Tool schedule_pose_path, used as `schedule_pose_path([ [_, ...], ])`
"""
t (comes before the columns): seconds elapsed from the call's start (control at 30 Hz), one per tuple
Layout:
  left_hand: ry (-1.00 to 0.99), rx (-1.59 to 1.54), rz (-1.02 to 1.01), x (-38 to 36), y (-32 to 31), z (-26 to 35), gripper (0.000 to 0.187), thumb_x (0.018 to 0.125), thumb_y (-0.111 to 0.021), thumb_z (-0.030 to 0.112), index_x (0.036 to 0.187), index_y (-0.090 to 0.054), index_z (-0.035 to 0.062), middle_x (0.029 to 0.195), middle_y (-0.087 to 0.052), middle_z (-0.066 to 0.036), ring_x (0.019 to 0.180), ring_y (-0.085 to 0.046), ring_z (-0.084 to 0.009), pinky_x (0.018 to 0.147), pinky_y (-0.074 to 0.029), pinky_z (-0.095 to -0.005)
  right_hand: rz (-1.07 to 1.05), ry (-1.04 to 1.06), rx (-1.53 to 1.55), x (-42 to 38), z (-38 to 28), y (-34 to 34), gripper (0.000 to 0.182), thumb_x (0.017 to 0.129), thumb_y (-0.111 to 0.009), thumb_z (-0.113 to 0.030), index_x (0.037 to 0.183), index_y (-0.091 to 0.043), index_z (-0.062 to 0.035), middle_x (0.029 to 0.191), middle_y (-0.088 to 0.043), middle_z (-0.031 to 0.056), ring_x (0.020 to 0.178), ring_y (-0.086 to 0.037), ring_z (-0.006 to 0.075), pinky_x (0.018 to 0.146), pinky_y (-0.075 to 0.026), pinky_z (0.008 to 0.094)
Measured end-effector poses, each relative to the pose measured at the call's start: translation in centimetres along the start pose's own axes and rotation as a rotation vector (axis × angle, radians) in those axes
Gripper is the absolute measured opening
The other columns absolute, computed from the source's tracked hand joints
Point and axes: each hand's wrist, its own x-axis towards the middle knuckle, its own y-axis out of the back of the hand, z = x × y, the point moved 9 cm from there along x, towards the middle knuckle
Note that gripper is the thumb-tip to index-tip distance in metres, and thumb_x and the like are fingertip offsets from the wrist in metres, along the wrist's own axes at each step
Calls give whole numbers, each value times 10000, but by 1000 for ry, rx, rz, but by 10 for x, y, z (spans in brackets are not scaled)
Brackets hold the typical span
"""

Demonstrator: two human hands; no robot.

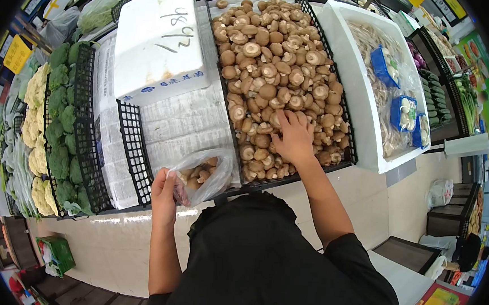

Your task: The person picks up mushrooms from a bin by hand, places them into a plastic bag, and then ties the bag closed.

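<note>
A clear plastic bag (227, 165) with several brown mushrooms (200, 175) inside hangs from my left hand (164, 195), whose fingers pinch its rim at the front edge of the stand. The bag's mouth gapes toward the mushroom crate. My right hand (295, 136) rests on the heap of shiitake mushrooms (270, 69) in a black crate (346, 117). Its thumb and fingers are apart and touch the mushroom caps; the fingertips are partly hidden among them.
Left of the crate stands a white foam box (156, 38) on a newspaper-lined shelf (178, 128). Broccoli (58, 134) and cauliflower (33, 126) lie farther left. To the right, another foam box (352, 75) holds pale mushrooms and blue packs (403, 114). A green basket (56, 254) is on the floor.
</note>
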Motion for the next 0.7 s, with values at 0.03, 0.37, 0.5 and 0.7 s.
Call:
schedule_pose_path([
  [0.03, -4, 5, 5, -1, 1, 0, 259, 1066, -481, 227, 842, -436, 104, 600, -455, -21, 426, -450, -130, 409, -430, -286, -20, -3, -23, 1, 1, -5, 619, 808, -748, -218, 1378, -530, -118, 1353, -497, 126, 1301, -392, 337, 1054, -306, 548],
  [0.37, -7, -12, 9, -2, 1, -2, 277, 1068, -484, 227, 827, -442, 98, 600, -475, -21, 432, -467, -119, 424, -446, -273, 0, 20, 7, 7, -4, 8, 574, 798, -780, -235, 1328, -574, -151, 1174, -493, 120, 1186, -426, 332, 986, -328, 499],
  [0.5, 0, -8, 2, -2, -2, 0, 288, 1068, -491, 235, 819, -446, 97, 595, -478, -15, 433, -472, -113, 425, -449, -265, 42, 144, 169, 3, -19, 8, 549, 811, -760, -261, 1311, -577, -126, 1176, -526, 141, 1166, -462, 351, 978, -386, 499],
  [0.7, -6, -10, -8, 1, -1, -1, 284, 1062, -503, 239, 822, -454, 94, 602, -480, -6, 441, -469, -105, 425, -445, -264, -107, 164, 195, 5, -35, -32, 548, 827, -705, -259, 1311, -531, -71, 1180, -564, 167, 1152, -504, 383, 961, -460, 484],
])
